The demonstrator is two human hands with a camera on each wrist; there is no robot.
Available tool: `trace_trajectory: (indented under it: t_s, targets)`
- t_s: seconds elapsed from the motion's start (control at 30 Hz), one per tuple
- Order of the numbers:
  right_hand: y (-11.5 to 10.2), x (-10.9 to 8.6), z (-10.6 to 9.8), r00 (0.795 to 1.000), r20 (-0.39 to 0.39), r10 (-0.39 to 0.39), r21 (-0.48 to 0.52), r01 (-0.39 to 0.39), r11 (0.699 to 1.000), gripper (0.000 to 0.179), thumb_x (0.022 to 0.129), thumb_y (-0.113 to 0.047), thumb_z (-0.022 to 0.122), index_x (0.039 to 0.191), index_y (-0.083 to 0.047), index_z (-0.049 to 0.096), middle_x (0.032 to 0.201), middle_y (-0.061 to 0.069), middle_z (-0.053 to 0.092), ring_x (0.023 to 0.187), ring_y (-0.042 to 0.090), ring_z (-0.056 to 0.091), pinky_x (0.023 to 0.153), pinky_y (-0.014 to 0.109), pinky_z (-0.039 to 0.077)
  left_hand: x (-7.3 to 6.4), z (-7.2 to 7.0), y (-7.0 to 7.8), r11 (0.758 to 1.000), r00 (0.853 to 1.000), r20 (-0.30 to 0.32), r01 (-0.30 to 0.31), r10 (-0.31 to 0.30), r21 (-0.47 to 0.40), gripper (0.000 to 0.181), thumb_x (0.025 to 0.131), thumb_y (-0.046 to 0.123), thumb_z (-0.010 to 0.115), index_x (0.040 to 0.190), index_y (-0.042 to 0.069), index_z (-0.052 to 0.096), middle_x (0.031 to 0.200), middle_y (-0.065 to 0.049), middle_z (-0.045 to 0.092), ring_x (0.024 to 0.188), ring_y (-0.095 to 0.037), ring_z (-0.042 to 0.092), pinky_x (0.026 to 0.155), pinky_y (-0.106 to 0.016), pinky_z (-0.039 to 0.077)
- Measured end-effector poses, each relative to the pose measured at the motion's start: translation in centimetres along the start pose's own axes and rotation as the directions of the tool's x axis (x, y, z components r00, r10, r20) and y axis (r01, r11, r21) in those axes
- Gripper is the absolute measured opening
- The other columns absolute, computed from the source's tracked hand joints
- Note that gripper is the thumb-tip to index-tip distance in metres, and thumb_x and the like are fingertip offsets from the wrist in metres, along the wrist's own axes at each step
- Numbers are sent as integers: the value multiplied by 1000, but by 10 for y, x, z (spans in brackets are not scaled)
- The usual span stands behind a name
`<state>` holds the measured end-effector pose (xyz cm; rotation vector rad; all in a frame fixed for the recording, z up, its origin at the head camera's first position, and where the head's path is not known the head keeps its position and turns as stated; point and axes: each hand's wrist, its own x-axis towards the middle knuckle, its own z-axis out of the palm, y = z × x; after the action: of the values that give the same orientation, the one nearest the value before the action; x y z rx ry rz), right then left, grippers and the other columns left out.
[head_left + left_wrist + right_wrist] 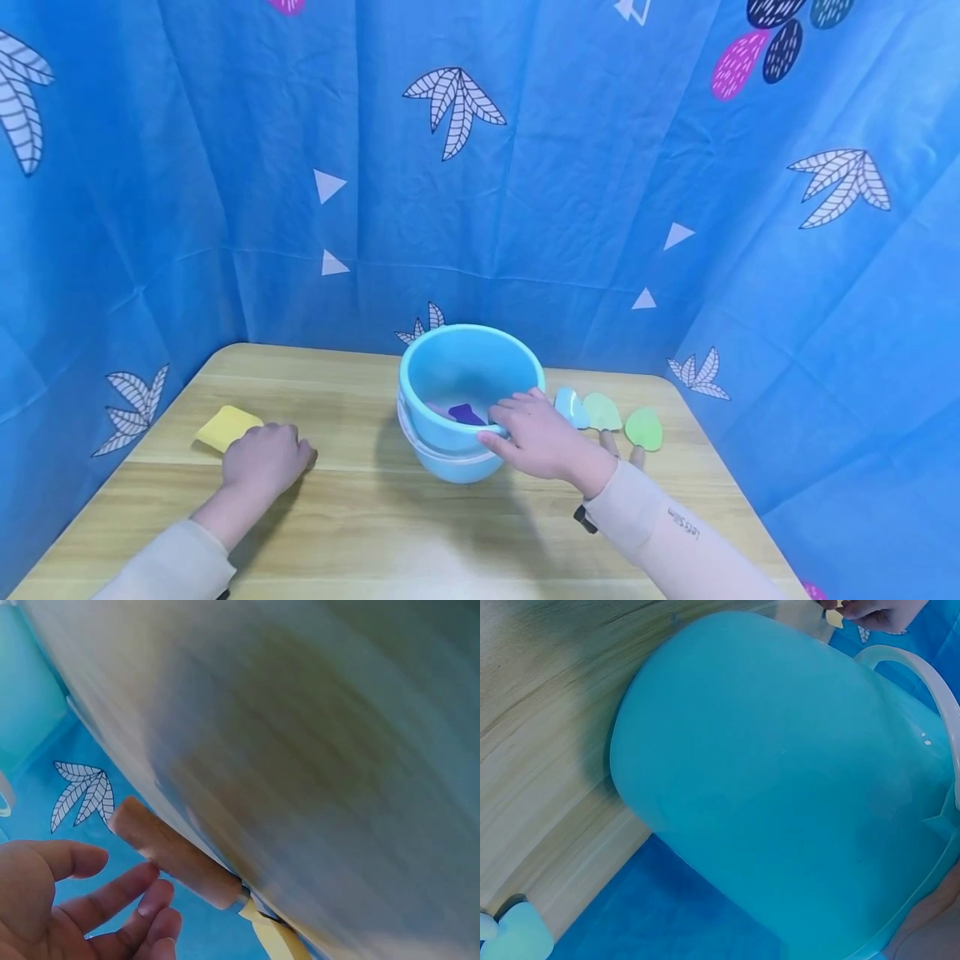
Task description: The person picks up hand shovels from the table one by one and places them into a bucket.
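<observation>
At the blue bucket's (465, 362) nine o'clock, the left hand (266, 458) is hovering against or just beside the yellow shovel's (227, 427) wooden handle (176, 856), fingers loosely bent and spread; actual contact is staying unclear. Mid-table, the bucket is containing purple pieces (467, 414), while the right hand (536, 437) is gripping its rim near four o'clock. Light-blue (571, 408), pale-green (602, 412) and bright-green shovels (644, 429) are lying toward its three o'clock.
</observation>
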<state>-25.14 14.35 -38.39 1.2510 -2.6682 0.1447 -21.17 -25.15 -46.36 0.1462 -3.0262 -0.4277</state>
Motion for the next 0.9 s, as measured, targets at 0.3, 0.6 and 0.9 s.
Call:
trace_trajectory:
  t_s: [0.3,0.6,0.9]
  targets:
    - [-1,0,0,1000,16,6,13,-7,1000,43,104,-55,37,79,-23,48,72,-9,42,75,12,42,78,33,33,0,3,-2,1000,1000,8,2,-2,14,31,92,30,58,84,1,65,75,-14,59,62,-30,56,51,-48,45]
    - [-2,0,-1,1000,7,2,24,-3,1000,41,104,-55,38,79,-23,48,72,-10,42,75,11,42,78,34,33,2,3,-7,1000,999,37,26,-25,-9,33,91,33,62,87,1,65,75,-14,59,61,-27,54,49,-44,44]
    - [-2,0,-3,1000,14,12,31,-12,999,41,103,-56,37,79,-24,47,72,-10,43,75,12,42,78,33,33,0,1,-13,999,998,51,40,-40,-2,32,97,26,48,86,-1,62,71,-11,55,60,-27,53,47,-43,43]
